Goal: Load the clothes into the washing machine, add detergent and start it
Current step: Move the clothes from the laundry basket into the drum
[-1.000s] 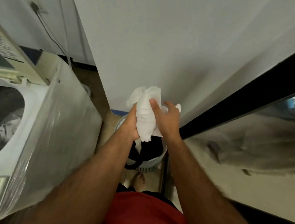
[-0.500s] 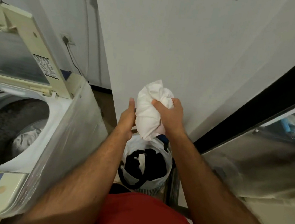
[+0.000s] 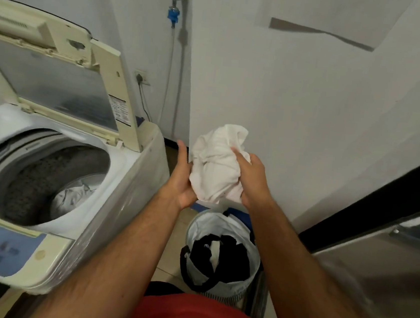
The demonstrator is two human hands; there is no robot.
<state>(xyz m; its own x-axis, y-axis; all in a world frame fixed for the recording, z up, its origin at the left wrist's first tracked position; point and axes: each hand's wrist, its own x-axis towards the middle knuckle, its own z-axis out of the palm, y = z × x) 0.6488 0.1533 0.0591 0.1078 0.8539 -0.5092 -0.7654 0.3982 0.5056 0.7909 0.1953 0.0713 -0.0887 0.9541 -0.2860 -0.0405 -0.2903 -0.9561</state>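
I hold a bunched white garment (image 3: 217, 163) in front of me, above the laundry basket (image 3: 224, 228), which stands on the floor at my six o'clock. The bundle's long axis runs nearly upright, its loose top pointing to twelve o'clock and its narrower end hanging toward six. My right hand (image 3: 250, 177) is closed around its right side, fingers curled into the cloth, forearm reaching in from five o'clock. My left hand (image 3: 181, 179) cups the left side with its palm turned toward the cloth and the fingers straight, pointing to twelve; the forearm comes from seven o'clock. The washing machine (image 3: 50, 193) stands at nine o'clock, its lid (image 3: 53, 75) raised, with pale clothes (image 3: 72, 195) in the drum. Dark clothes (image 3: 219, 254) lie in the basket.
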